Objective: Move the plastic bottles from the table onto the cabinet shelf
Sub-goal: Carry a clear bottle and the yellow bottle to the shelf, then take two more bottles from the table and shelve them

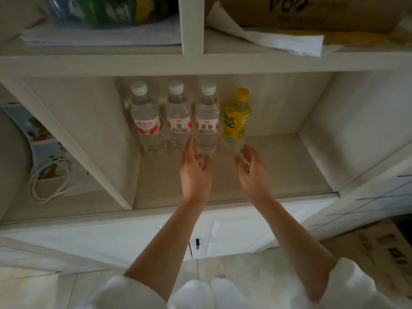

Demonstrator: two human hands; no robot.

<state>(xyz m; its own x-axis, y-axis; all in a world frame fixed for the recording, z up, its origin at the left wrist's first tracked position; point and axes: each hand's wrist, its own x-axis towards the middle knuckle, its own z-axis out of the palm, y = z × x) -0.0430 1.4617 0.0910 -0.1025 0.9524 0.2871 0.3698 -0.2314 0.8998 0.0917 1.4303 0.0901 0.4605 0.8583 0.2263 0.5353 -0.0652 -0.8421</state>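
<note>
Three clear water bottles with white caps and red-and-white labels stand in a row at the back of the cabinet shelf [278, 175]: the left bottle [146, 117], the middle bottle [178, 114] and the right bottle [207, 114]. Right of them stands a yellow drink bottle [237, 117] with a yellow cap. My left hand [195, 170] is open just in front of the right water bottle, fingertips near its base. My right hand [250, 167] is open in front of the yellow bottle, holding nothing.
A white upright divider [73, 143] bounds the shelf on the left; beyond it lie a white cable [50, 177] and printed papers. The upper shelf holds a cardboard box [312, 12], loose papers and a plastic bag. Cabinet doors [223, 235] are below.
</note>
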